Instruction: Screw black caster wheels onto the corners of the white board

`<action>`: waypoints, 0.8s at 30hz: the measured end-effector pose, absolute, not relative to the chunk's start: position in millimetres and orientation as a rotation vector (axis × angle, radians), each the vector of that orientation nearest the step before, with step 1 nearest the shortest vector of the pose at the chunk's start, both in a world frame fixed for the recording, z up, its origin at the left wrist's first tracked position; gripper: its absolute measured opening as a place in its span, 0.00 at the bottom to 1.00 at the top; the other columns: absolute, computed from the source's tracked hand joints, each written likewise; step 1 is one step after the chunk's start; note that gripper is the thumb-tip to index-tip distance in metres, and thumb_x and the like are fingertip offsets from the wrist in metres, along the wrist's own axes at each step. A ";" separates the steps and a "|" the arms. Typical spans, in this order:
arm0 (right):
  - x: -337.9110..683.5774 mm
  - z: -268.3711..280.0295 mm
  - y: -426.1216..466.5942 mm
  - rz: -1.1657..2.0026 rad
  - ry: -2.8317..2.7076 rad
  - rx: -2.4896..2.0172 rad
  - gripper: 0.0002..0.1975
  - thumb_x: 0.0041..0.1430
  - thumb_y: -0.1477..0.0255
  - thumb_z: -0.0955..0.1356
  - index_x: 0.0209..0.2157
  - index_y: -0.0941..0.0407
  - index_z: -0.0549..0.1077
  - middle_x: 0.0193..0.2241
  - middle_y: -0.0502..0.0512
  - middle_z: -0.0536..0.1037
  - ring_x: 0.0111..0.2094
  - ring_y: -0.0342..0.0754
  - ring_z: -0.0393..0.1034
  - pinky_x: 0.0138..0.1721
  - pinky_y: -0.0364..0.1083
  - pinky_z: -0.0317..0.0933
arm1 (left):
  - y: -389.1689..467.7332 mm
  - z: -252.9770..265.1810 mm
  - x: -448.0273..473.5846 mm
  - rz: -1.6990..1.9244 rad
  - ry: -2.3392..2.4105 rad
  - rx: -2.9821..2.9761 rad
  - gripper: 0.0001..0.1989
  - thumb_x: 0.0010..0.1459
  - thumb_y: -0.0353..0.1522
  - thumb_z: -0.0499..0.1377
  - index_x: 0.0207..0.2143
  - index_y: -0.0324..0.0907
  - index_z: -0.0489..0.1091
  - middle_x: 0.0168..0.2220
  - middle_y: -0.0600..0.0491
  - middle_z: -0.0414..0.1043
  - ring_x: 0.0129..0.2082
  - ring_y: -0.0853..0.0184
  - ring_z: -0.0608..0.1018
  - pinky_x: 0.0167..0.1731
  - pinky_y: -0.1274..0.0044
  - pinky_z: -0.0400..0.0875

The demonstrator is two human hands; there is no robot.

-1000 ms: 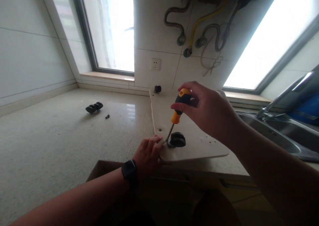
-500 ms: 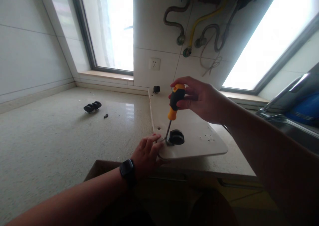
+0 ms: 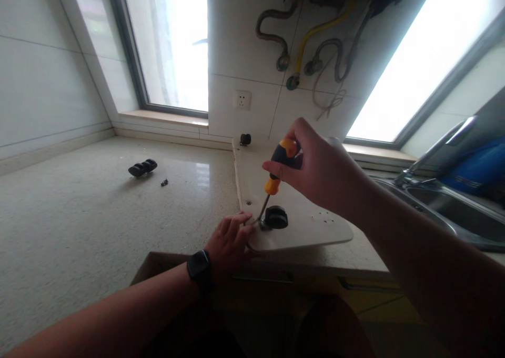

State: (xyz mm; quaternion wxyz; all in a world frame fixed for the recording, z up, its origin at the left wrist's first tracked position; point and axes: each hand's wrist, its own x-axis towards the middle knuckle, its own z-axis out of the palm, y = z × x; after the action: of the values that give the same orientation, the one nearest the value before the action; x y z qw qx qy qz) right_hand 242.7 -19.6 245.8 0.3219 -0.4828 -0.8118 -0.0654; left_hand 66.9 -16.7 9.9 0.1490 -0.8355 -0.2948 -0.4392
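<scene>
My right hand point(image 3: 315, 160) is wrapped round the yellow-and-black handle of a screwdriver point(image 3: 272, 185). The shaft slants down, its tip at the metal plate of a black caster wheel point(image 3: 276, 217) near the front left corner of a white board point(image 3: 303, 232). My left hand point(image 3: 229, 239), with a black watch point(image 3: 198, 265) at the wrist, grips that corner, fingertips on top beside the plate. Another black caster point(image 3: 245, 139) stands at the board's far end. Several small holes point(image 3: 325, 218) show at its front right. Whatever screw is under the tip is too small to make out.
On the speckled countertop point(image 3: 79, 216) at left lie black casters point(image 3: 142, 168) and a small pile of screws point(image 3: 164, 182). A metal sink point(image 3: 434, 210) with a tap point(image 3: 437, 150) is at right. Hoses point(image 3: 305, 39) hang on the back wall above a socket point(image 3: 242, 100).
My right hand has turned on the screwdriver handle, with the wrist rolled and the thumb now along its near side. My left hand stays at the board's corner. The view has shifted slightly.
</scene>
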 end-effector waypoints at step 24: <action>256.2 244.2 -4.1 0.099 -2.031 -1.181 0.22 0.52 0.57 0.76 0.46 0.52 0.75 0.35 0.53 0.80 0.33 0.52 0.76 0.35 0.52 0.70 | -13.0 10.9 67.8 -1.342 -0.881 -2.397 0.26 0.61 0.45 0.63 0.52 0.36 0.64 0.51 0.35 0.70 0.52 0.47 0.74 0.46 0.56 0.77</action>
State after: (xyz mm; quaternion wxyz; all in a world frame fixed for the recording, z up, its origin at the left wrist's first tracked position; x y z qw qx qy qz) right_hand 256.2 -4.1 244.2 0.3849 -0.4637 -0.7971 0.0387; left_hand 67.8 -13.0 10.9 0.1279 -0.8241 -0.3029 -0.4613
